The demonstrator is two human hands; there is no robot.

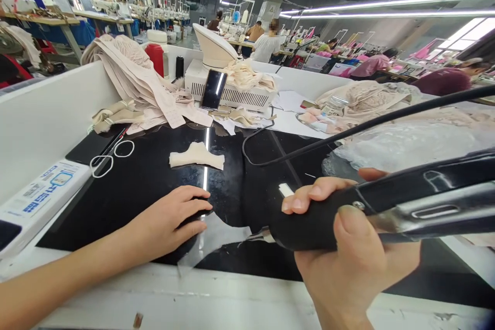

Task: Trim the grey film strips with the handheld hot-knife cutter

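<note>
My right hand (351, 252) is wrapped round a black corded hand tool (309, 219) with a long metal lever along its side. Its narrow metal tip points left and meets the edge of a thin, see-through piece of film (220, 234) on the black mat. My left hand (181, 216) lies palm down with fingers stretched out, the fingertips at the film's upper left edge. Beyond it on the mat rests a cream fabric piece (196, 156), wide with a raised middle. A small white piece (286, 190) lies near my right fingers.
The black mat (154, 185) covers the white table. At left are a white box (42, 201) and white rings (124, 148). Behind stand a phone (214, 88), a white machine (232, 90) and beige strips (143, 82). The black cable (371, 124) crosses from the right, near plastic bags (417, 139).
</note>
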